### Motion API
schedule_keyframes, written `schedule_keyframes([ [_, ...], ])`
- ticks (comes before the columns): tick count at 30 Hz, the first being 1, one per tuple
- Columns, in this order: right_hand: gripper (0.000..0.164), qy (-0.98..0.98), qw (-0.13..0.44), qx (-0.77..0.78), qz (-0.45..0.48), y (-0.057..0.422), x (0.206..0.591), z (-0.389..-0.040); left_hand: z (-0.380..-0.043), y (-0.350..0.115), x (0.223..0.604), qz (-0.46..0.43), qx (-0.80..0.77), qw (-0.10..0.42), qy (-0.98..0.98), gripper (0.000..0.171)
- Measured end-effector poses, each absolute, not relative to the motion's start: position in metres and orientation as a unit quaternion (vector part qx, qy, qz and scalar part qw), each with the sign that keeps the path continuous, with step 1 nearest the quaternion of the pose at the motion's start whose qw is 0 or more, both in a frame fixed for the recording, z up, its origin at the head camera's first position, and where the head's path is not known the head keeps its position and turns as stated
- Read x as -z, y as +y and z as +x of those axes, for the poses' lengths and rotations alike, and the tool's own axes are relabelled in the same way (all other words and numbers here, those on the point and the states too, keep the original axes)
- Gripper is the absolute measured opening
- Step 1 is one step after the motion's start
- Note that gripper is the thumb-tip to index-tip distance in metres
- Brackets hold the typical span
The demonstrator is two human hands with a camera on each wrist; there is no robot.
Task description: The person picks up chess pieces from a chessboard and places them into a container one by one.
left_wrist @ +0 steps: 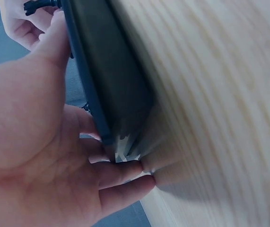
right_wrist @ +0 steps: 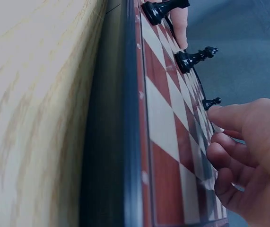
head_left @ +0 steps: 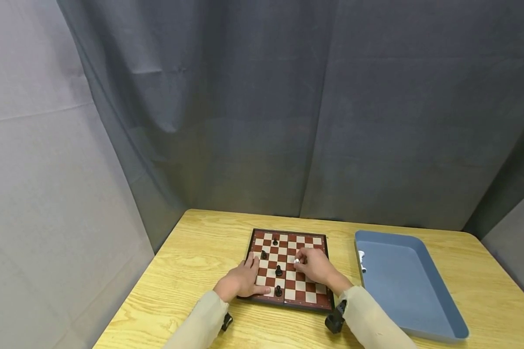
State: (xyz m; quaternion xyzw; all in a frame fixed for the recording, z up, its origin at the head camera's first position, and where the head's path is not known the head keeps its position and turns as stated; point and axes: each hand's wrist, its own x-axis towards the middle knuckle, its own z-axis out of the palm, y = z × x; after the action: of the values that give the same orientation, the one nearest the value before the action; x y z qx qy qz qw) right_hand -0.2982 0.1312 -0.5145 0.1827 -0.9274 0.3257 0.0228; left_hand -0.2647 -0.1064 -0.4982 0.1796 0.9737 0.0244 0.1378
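Note:
A red and white chessboard (head_left: 301,286) in a dark frame lies on the table. My left hand (head_left: 240,281) rests on its left edge with fingers extended; in the left wrist view, two fingertips (left_wrist: 146,182) reach down to the table beside the frame. Over the right half of the board, my right hand (head_left: 319,267) pinches a small white chess piece (head_left: 296,261), mostly covered by the fingers. Several black pieces stand on the left half, among them a black bishop (right_wrist: 196,57) and, near the left thumb, another black piece (head_left: 278,291).
Right of the board sits a blue-grey tray (head_left: 447,295). White chess pieces (head_left: 361,257) lie inside against its left wall. Wooden table surface (head_left: 192,252) extends left of the board, and a grey curtain (head_left: 253,121) hangs behind the table.

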Motion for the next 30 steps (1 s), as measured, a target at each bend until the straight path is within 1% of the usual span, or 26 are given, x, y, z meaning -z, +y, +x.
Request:
schedule_keyframes([
  [5, 0.005, -0.924, 0.033, -0.324, 0.199, 0.140, 0.508, -0.293, -0.264, -0.107, 0.498, 0.182, -0.024, 0.135, 0.974, 0.101],
  [13, 0.004, -0.925, 0.028, -0.314, 0.215, 0.160, 0.488, -0.287, -0.264, -0.107, 0.499, 0.180, -0.027, 0.137, 0.974, 0.101],
  [19, 0.008, -0.927, 0.033, -0.302, 0.220, 0.178, 0.473, -0.284, -0.264, -0.108, 0.499, 0.177, -0.031, 0.141, 0.974, 0.101],
  [24, 0.013, -0.930, 0.020, -0.301, 0.210, 0.192, 0.464, -0.280, -0.265, -0.108, 0.501, 0.176, -0.033, 0.141, 0.974, 0.102],
  [30, 0.005, -0.934, 0.035, -0.287, 0.209, 0.210, 0.459, -0.278, -0.265, -0.108, 0.501, 0.178, -0.037, 0.141, 0.973, 0.101],
])
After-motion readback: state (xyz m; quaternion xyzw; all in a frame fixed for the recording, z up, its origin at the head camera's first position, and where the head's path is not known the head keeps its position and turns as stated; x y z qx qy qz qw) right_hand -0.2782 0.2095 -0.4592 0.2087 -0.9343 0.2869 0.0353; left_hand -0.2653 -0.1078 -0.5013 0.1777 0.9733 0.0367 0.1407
